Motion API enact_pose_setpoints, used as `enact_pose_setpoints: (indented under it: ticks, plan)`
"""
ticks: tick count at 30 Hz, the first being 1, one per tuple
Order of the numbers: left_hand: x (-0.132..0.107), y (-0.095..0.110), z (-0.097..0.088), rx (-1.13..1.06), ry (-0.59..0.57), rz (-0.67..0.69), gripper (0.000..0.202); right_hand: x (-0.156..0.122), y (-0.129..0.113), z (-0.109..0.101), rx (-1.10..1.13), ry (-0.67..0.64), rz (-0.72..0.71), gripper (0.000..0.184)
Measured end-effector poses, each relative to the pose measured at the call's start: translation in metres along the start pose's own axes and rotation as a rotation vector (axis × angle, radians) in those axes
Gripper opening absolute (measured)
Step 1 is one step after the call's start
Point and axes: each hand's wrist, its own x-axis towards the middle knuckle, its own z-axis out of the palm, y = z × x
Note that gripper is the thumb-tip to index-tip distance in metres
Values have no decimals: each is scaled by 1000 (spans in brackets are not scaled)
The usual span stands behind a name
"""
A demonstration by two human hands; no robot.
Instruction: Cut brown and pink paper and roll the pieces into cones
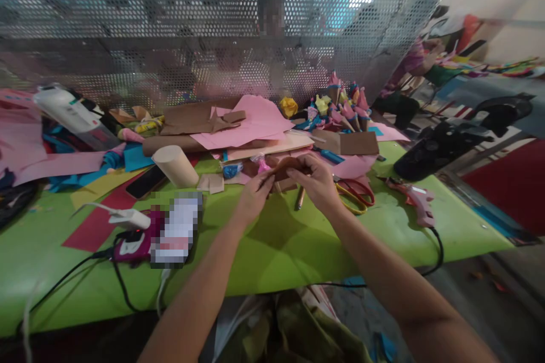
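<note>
A piece of brown paper (290, 169) is pinched between my two hands above the green table. My left hand (254, 195) has its fingers closed on the paper's left end. My right hand (317, 182) grips the right end, thumb on the near side. Below the paper lies a pen-like stick (300, 198). Scissors (355, 197) with red and yellow handles rest right of my right hand. Just beyond my left hand are a blue crumpled paper piece (232, 170) and a pink one (261, 164).
A cardboard tube (175, 165), a phone (177, 229) and a purple power strip (134, 247) with cables stand left. Pink paper (255, 119) and paper flowers (340, 108) lie behind. At right are a glue gun (417, 204) and a black bottle-like object (438, 150). A perforated metal screen (191, 22) rises behind.
</note>
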Motion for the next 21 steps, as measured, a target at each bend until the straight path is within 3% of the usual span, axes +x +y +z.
enact_pose_setpoints:
  ticks: [7, 15, 21]
  plan:
    - [-4, 6, 1, 346, 54, 224, 44, -3, 8, 7, 155, -5, 170, 26]
    - [-8, 8, 3, 661, -13, 222, 52, -3, -2, 7, 375, -17, 292, 18]
    - [-9, 12, 8, 821, 55, 188, 51, -3, -3, 8, 426, -25, 307, 39]
